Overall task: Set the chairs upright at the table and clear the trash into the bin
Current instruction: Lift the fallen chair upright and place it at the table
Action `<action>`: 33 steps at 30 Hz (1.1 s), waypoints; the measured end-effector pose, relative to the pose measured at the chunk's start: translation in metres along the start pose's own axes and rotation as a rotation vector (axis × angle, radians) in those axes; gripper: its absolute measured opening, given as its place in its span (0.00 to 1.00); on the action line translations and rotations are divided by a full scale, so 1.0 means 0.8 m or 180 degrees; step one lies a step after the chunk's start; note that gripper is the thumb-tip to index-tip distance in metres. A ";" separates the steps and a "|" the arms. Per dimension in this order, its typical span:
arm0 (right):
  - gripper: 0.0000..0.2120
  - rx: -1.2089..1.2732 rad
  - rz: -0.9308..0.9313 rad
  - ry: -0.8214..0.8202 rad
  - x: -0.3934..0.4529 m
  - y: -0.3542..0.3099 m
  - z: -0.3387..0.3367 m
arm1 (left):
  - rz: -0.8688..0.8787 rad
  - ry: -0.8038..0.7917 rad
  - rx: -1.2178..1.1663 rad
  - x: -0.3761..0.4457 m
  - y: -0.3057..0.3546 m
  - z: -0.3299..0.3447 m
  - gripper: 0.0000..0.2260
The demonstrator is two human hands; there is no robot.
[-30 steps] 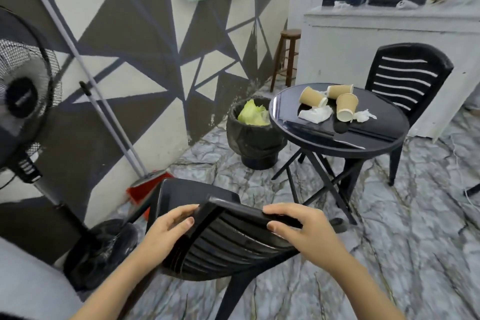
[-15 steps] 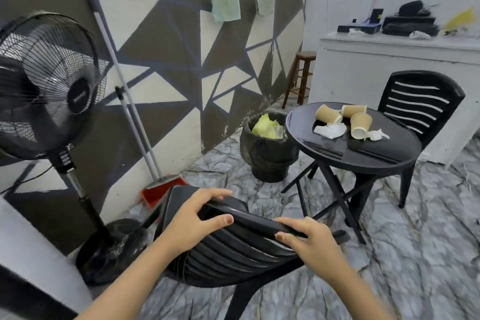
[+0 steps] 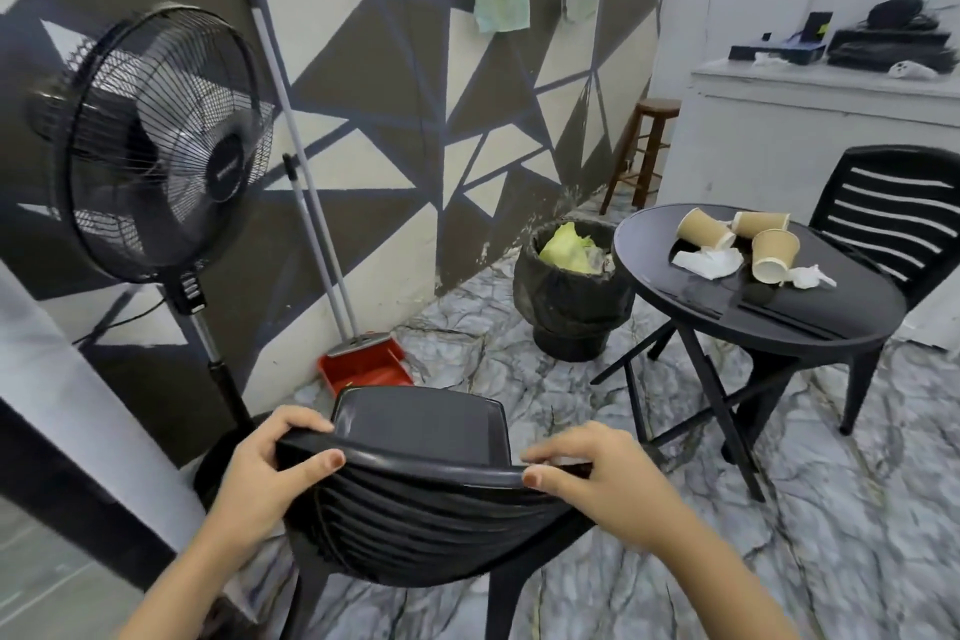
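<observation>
A black plastic chair (image 3: 421, 509) stands right in front of me, its slatted back toward me. My left hand (image 3: 270, 473) and my right hand (image 3: 597, 478) both grip the top rail of its backrest. To the right is a round black table (image 3: 810, 327) with three tipped brown paper cups (image 3: 774, 255) and crumpled white napkins (image 3: 709, 263) on it. Behind the table a second black chair (image 3: 893, 218) stands upright. A black-lined bin (image 3: 571, 296) holding green trash sits on the floor left of the table.
A tall black standing fan (image 3: 156, 146) is close on the left. A broom and a red dustpan (image 3: 363, 364) lean against the patterned wall. A wooden stool (image 3: 644, 146) stands in the far corner beside a white counter (image 3: 810, 120) with dark items.
The chair has swung from a tilted, sideways pose to upright with its back square to me. My left hand has shifted its grip further along the top rail.
</observation>
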State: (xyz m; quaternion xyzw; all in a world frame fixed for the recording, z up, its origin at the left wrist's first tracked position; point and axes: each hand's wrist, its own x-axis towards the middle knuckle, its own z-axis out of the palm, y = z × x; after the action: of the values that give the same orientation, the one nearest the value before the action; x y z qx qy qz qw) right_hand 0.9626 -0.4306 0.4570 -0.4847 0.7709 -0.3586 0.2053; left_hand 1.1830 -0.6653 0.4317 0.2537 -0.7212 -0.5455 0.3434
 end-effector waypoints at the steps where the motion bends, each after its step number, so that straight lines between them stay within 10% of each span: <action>1: 0.06 -0.0004 0.0021 -0.0041 0.001 0.011 -0.004 | -0.0020 0.0017 -0.0001 -0.001 -0.004 -0.013 0.31; 10: 0.27 0.0489 0.0112 -0.0163 0.023 0.086 0.018 | -0.0175 0.0273 -0.0039 -0.004 -0.036 -0.077 0.28; 23: 0.33 0.2344 0.0226 0.0112 0.049 0.123 0.050 | -0.0178 0.0370 0.0097 -0.007 -0.043 -0.084 0.37; 33: 0.30 0.2870 0.0416 0.0555 0.090 0.110 0.042 | -0.0039 0.0763 0.0007 -0.001 -0.060 -0.082 0.14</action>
State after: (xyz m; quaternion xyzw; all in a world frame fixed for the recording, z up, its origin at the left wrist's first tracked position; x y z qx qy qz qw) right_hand 0.9000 -0.4830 0.3714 -0.2655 0.5813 -0.6838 0.3521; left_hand 1.2340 -0.7179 0.3962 0.3218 -0.6740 -0.5126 0.4236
